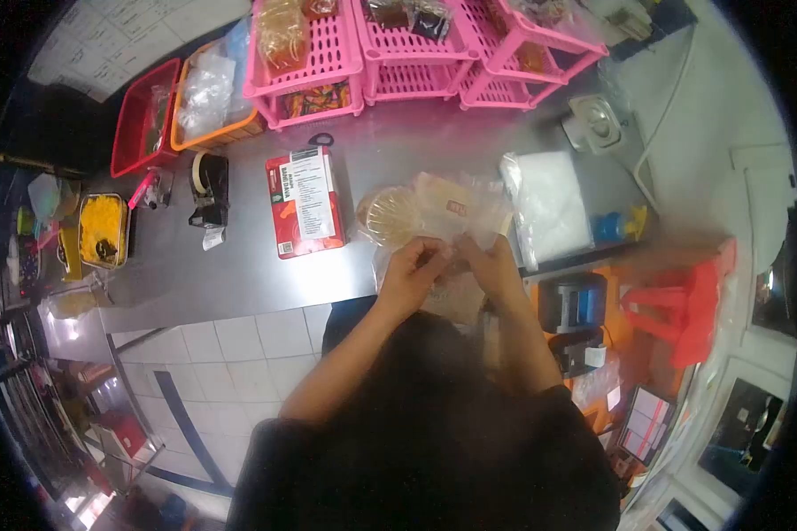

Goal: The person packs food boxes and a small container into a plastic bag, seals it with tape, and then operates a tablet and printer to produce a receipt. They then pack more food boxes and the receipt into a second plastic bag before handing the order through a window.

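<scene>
At the table's front edge my left hand (pixel 413 273) and my right hand (pixel 490 267) are close together, fingers pinched at the near edge of a clear plastic bag (pixel 456 211). The bag lies spread on the steel table beyond my fingers and has small red print on it. Just past my left hand, a round tub under crinkled clear film (pixel 393 218) sits at the bag's left side. To the right of the bag is a stack of white plastic sheets or bags (pixel 551 205). My fingertips are partly hidden by the hands.
A red printed box (pixel 303 203) lies left of the bag, with a black tape dispenser (pixel 208 188) and a tray of yellow shreds (pixel 104 228) farther left. Pink racks (pixel 421 66), an orange basket (pixel 213 137) and a red basket (pixel 133 165) line the back.
</scene>
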